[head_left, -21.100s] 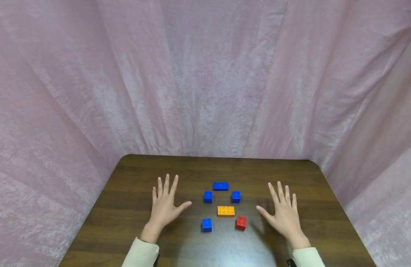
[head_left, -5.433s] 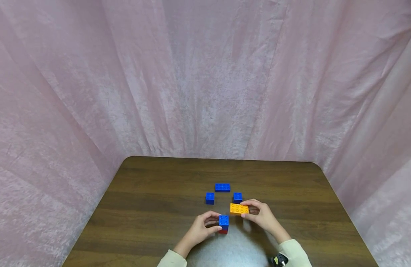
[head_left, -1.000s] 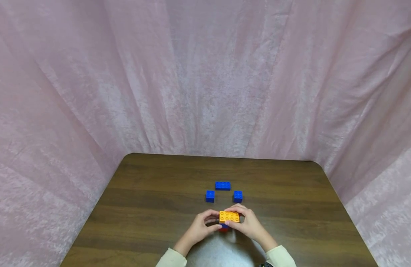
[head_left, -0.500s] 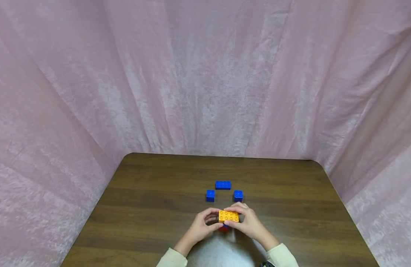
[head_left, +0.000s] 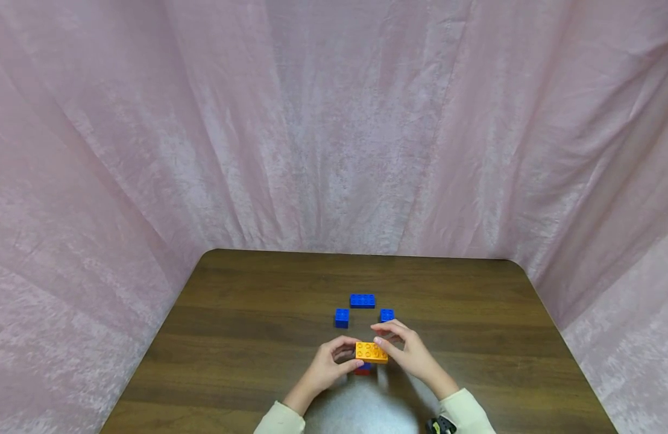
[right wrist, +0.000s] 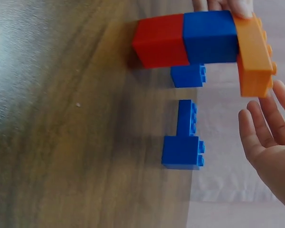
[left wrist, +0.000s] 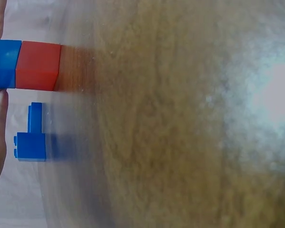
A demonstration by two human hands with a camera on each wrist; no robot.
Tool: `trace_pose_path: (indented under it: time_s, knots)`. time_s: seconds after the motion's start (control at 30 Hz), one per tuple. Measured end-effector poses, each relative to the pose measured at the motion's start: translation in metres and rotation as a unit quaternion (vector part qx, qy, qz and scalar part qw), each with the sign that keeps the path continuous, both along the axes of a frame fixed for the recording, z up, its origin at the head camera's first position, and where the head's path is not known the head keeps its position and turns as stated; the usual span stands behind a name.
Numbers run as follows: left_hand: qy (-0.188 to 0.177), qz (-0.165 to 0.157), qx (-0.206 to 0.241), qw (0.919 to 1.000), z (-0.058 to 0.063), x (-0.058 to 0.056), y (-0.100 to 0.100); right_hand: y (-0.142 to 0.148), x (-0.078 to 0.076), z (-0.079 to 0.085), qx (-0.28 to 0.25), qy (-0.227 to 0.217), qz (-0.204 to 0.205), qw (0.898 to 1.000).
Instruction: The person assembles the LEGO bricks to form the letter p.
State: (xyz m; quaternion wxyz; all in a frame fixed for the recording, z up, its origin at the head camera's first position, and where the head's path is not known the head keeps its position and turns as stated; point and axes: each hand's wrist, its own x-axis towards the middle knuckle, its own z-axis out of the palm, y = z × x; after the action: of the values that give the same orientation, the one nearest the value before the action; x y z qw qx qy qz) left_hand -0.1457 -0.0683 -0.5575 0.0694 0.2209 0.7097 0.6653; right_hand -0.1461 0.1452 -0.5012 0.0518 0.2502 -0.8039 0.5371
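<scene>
A small stack stands near the table's front: red brick (right wrist: 161,40) at the bottom, blue brick (right wrist: 210,37) above it, and a longer orange brick (head_left: 371,352) on top, overhanging to the right. My left hand (head_left: 325,367) grips the stack from the left, thumb and fingers at the left end of the orange brick. Off the brick's right end, my right hand (head_left: 412,355) has its fingers spread apart, holding nothing; its thumb tip overlaps the orange brick's far edge in the head view. In the right wrist view, its fingers lie just beyond the overhanging end.
Behind the stack are a long blue brick (head_left: 362,301) and two small blue bricks, one at left (head_left: 342,318) and one at right (head_left: 387,315), partly covered by my right hand. A pink curtain (head_left: 361,150) hangs beyond the brown table (head_left: 247,313).
Earlier, my right hand brought the orange brick over the blue-and-red stack and set it on top. In the last half second it has let go and drawn back; my left hand stays.
</scene>
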Motion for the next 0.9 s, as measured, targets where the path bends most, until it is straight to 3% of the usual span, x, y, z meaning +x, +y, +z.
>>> trace_pose_path:
  time_s: [0.23,0.47,0.9]
  knots:
    - [-0.009,0.000,-0.001,1.0000,0.000,-0.001,-0.001,0.015,-0.028,-0.025,-0.038,-0.039,0.004,0.999]
    - [-0.025,-0.005,0.007,0.9997,-0.001,-0.001,-0.001,0.016,-0.050,-0.029,-0.082,-0.085,0.047,0.992]
    - [-0.010,-0.001,-0.001,0.9999,-0.004,-0.002,0.000,0.005,-0.084,-0.037,-0.055,-0.122,0.107,0.985]
